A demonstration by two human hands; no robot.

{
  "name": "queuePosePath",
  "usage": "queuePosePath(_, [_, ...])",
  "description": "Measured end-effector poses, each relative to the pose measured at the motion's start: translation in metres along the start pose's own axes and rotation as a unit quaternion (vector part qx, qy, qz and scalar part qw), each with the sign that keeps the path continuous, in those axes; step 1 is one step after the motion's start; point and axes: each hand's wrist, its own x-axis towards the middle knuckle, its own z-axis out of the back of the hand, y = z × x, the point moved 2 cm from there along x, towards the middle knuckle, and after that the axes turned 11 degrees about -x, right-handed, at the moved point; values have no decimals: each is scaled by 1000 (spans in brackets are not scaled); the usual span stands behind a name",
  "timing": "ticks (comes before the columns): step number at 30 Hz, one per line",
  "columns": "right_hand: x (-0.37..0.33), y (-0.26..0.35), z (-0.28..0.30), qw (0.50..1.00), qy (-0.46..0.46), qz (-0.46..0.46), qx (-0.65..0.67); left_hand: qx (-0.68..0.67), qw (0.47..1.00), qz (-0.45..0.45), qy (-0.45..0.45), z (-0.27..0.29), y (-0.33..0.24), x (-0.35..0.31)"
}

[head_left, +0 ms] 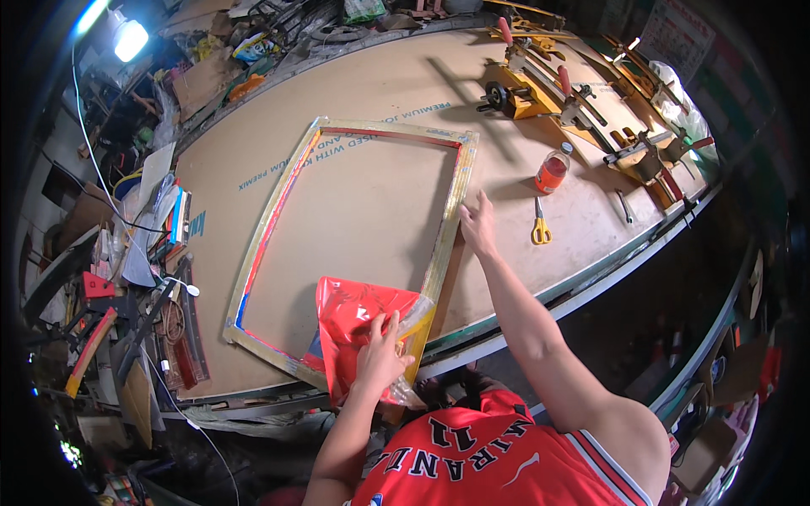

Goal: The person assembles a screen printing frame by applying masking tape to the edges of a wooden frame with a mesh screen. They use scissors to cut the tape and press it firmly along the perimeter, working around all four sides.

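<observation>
Our left grip presses flat, fingers spread and released, on a red plastic sheet that covers the near corner of a wooden frame. Our right grip rests open, palm down, against the right rail of the same frame, near its middle. Neither grip encloses anything.

The frame lies flat on the table, its inner edges lined with red and yellow tape and a blue stretch at the left near corner. The red sheet hangs over the table's near edge, with a clear and yellow layer showing at its right side.

To the right of the right grip, yellow-handled scissors lie on the table, and just beyond them stands a small orange jar. Farther back, well apart from the frame, several clamps with red handles and yellow bodies occupy the far right corner. Nothing lies between the grips and the frame.

The table is a large brown board with blue print. Its left side is bordered by stacked clutter, cables and tools; a bright lamp shines at the upper left.
</observation>
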Motion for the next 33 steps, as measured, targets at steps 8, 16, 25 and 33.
queuePosePath(8, [-175, -3, 88, 993, 77, 50, -79, -290, 940, -60, -171, -59, 2, 59])
queuePosePath(16, [-220, 2, 84, 966, 109, -194, 133, -385, 916, -87, -74, -92, -48, 134])
queuePosePath(25, [-173, -28, 76, 899, 269, -182, 295, -151, 935, -251, -200, -68, -74, 161])
queuePosePath(33, [-76, 22, 60, 954, 226, -175, 96, -501, 851, -24, 154, -65, -25, 147])
